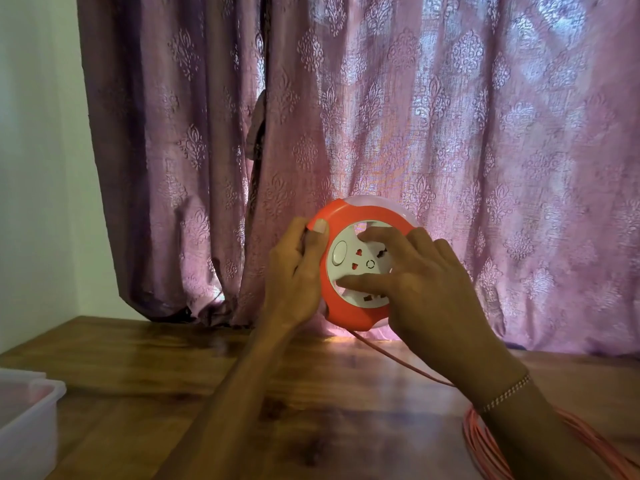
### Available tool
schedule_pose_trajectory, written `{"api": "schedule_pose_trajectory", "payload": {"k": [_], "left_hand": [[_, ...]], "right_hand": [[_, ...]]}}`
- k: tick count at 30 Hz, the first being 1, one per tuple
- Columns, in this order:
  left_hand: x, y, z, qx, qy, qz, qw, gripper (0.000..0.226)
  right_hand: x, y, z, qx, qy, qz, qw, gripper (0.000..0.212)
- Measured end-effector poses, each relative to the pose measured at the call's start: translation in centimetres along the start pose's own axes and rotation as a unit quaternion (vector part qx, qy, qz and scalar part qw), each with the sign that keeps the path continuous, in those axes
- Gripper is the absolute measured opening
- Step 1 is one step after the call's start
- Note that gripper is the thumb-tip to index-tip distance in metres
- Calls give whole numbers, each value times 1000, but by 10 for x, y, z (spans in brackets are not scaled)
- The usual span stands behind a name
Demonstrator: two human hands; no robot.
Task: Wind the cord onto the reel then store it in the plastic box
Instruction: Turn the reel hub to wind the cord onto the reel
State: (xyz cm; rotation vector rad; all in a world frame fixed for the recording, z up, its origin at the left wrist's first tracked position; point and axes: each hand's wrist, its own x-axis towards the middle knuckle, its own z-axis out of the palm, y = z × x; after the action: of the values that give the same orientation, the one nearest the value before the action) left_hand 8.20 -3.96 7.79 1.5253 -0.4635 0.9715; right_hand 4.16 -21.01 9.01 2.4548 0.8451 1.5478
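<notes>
I hold a round orange reel [341,308] with a white socket face [356,263] upright above the wooden table. My left hand [296,271] grips its left rim, thumb over the orange edge. My right hand [422,282] lies across the white face, with fingers curled into the openings around the socket disc. An orange cord [391,358] leaves the reel's bottom and runs right, behind my right wrist, to a loose pile of loops [485,441] on the table at the lower right. A translucent plastic box [27,420] sits at the lower left edge.
The wooden table [173,368] spreads below my arms. A purple patterned curtain [381,116] hangs right behind the reel, lit from behind. A pale wall [38,168] stands at the left. My right wrist wears a thin bracelet [507,393].
</notes>
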Motion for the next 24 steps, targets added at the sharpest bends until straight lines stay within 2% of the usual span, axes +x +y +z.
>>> {"api": "schedule_pose_trajectory", "payload": {"k": [5, 13, 18, 20, 24], "left_hand": [[1, 0, 0, 7, 2, 2, 1000, 41], [1, -1, 2, -2, -2, 6, 1000, 39], [1, -2, 1, -8, 1, 8, 1000, 46], [1, -1, 0, -9, 2, 6, 1000, 45], [2, -1, 1, -5, -7, 11, 1000, 41]], "right_hand": [[0, -3, -3, 11, -9, 51, 999, 55], [0, -3, 2, 53, 43, 166, 984, 56], [2, 2, -3, 93, 93, 111, 985, 38], [2, 6, -6, 116, 101, 64, 986, 27], [0, 10, -5, 115, 33, -27, 992, 41]]}}
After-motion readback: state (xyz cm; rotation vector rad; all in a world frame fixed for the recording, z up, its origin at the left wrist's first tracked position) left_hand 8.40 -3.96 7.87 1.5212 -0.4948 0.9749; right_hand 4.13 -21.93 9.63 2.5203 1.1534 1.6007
